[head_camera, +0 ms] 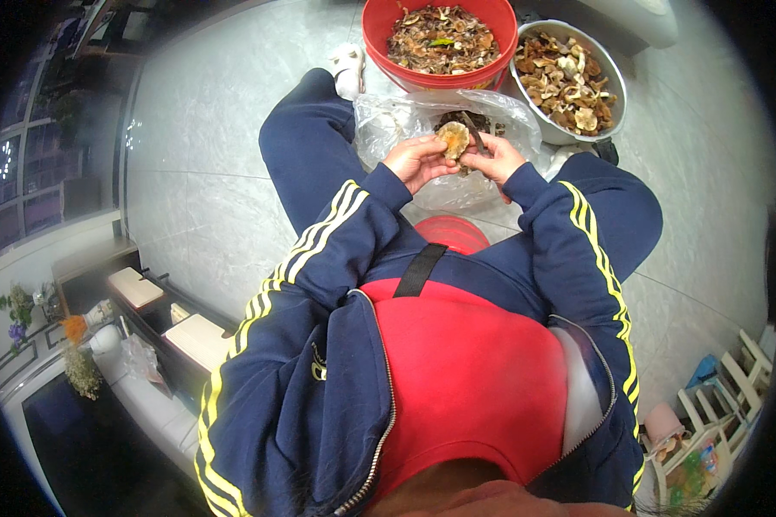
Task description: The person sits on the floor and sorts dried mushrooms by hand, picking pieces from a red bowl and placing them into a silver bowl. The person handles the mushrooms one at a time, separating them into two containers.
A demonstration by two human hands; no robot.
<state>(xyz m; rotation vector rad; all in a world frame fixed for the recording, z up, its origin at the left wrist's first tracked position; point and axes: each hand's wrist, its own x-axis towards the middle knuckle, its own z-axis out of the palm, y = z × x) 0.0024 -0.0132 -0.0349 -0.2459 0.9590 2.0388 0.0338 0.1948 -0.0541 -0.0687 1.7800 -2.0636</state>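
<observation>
My left hand point(420, 163) holds a mushroom point(454, 139) by its edge, the pale brown cap orange in the middle. Close beside it, my right hand point(495, 159) grips a dark, narrow tool point(474, 132), possibly a knife; its fingertips are near the mushroom's lower side, and whether they touch it I cannot tell. Both hands are over an open clear plastic bag point(394, 123) with dark scraps point(495, 124) inside. Beyond the bag stands a red bucket point(375, 39) of small mushroom pieces. To its right, a grey-white pot point(621, 97) holds larger brown mushrooms.
A red plastic stool point(451, 232) shows between my legs on the grey tiled floor point(194, 129). At left are a dark cabinet point(161, 313) with pale boxes and dried flowers point(81, 371). A pale rack point(711, 420) with a pink pot point(663, 421) stands at lower right.
</observation>
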